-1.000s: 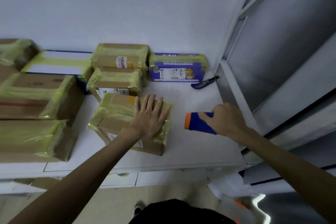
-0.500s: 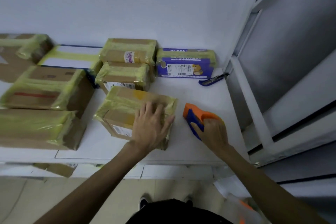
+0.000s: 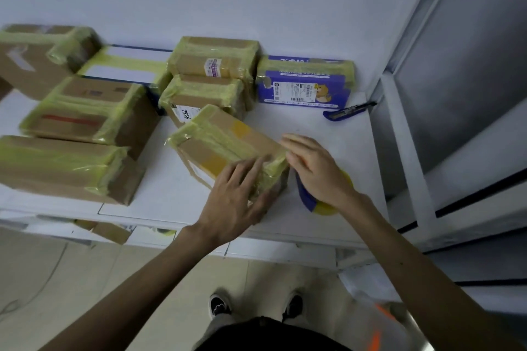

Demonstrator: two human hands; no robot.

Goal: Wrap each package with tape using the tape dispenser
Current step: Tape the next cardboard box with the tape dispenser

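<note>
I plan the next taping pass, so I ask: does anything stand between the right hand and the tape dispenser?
Nothing visible does. The tape dispenser lies on the white table just beneath the open right hand, partly hidden by it, beside the taped cardboard package that the left hand presses.

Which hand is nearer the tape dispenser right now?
Right. The right hand is directly over the tape dispenser, hiding most of it, with its fingers reaching the right edge of the package. The left hand lies on the package, left of the dispenser.
</note>
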